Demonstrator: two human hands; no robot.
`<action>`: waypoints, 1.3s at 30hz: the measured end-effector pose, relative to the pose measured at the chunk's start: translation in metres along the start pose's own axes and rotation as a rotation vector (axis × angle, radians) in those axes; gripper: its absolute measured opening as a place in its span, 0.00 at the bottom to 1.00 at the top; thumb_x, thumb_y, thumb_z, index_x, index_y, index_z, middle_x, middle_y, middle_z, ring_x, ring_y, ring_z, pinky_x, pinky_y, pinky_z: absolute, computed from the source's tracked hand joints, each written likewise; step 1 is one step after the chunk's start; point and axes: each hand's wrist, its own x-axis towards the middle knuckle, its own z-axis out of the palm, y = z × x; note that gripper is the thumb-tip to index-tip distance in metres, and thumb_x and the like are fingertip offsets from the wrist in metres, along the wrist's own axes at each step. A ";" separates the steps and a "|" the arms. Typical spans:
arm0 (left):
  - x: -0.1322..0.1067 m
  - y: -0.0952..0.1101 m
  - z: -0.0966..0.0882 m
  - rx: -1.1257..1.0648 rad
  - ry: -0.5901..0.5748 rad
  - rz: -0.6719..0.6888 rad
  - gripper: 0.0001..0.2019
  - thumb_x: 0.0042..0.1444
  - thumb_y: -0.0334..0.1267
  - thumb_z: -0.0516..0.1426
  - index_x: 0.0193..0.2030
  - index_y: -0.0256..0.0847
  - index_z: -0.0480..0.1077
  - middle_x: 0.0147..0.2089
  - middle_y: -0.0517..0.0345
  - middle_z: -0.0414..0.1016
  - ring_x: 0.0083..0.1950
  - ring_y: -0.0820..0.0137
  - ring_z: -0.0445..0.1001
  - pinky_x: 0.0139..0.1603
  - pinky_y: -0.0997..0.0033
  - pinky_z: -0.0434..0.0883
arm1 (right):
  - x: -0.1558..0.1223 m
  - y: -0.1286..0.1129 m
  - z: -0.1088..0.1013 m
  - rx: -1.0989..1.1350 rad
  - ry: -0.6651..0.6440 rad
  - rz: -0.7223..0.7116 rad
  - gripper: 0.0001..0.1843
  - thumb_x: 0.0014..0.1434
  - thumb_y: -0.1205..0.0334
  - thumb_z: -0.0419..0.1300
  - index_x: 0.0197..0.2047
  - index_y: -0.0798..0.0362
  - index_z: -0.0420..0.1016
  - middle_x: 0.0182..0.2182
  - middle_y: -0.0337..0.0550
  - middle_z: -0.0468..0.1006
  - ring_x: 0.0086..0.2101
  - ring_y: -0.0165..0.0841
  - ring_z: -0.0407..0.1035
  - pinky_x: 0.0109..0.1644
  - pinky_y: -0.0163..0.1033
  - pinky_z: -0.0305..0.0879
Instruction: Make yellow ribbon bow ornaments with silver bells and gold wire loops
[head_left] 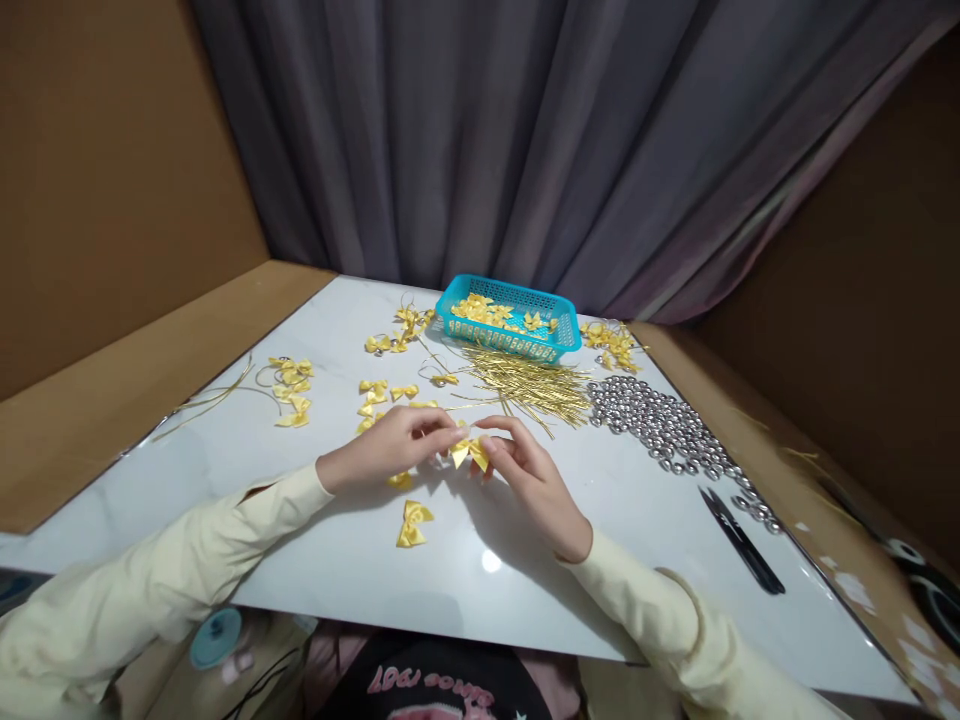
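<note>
A yellow ribbon bow is held between my two hands over the middle of the table. My left hand pinches at the bow's upper left, with thumb and forefinger together near its top. On the other side, my right hand grips the bow's right edge between thumb and fingers. A thin gold tie shows just above my fingertips; whether it is attached to the bow I cannot tell. Another yellow bow lies nearer to me, and several more bows lie beyond my left hand.
A blue basket holding bows stands at the back. Before it lies a heap of gold ties. Silver bells or beads spread at the right, near black snips. More bows lie left, others at back right.
</note>
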 end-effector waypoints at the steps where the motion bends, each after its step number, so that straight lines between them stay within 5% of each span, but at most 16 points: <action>1: 0.000 0.000 0.002 0.014 -0.013 0.001 0.13 0.59 0.44 0.51 0.32 0.37 0.69 0.27 0.60 0.70 0.28 0.73 0.67 0.30 0.73 0.64 | 0.000 0.000 0.000 0.008 0.005 0.005 0.12 0.64 0.55 0.47 0.47 0.51 0.62 0.24 0.37 0.72 0.27 0.31 0.68 0.33 0.37 0.65; 6: -0.003 -0.002 0.006 0.023 -0.032 0.077 0.08 0.58 0.40 0.54 0.41 0.40 0.64 0.33 0.60 0.70 0.33 0.73 0.69 0.33 0.74 0.65 | 0.000 0.002 -0.003 -0.011 -0.021 -0.042 0.09 0.64 0.56 0.47 0.43 0.50 0.62 0.26 0.38 0.71 0.27 0.31 0.67 0.32 0.37 0.64; 20: -0.005 -0.002 0.004 0.045 -0.084 0.198 0.03 0.58 0.35 0.54 0.37 0.39 0.62 0.28 0.64 0.69 0.28 0.76 0.68 0.31 0.75 0.66 | 0.000 0.005 -0.027 -0.383 -0.175 -0.428 0.07 0.60 0.69 0.50 0.41 0.51 0.64 0.33 0.44 0.74 0.30 0.31 0.67 0.32 0.37 0.64; 39: -0.003 -0.004 0.000 0.388 -0.171 0.396 0.09 0.63 0.37 0.49 0.37 0.36 0.67 0.33 0.54 0.72 0.34 0.71 0.69 0.35 0.71 0.64 | 0.003 0.011 -0.029 -0.545 -0.237 -0.525 0.04 0.59 0.70 0.51 0.37 0.53 0.65 0.28 0.43 0.75 0.27 0.29 0.68 0.30 0.33 0.64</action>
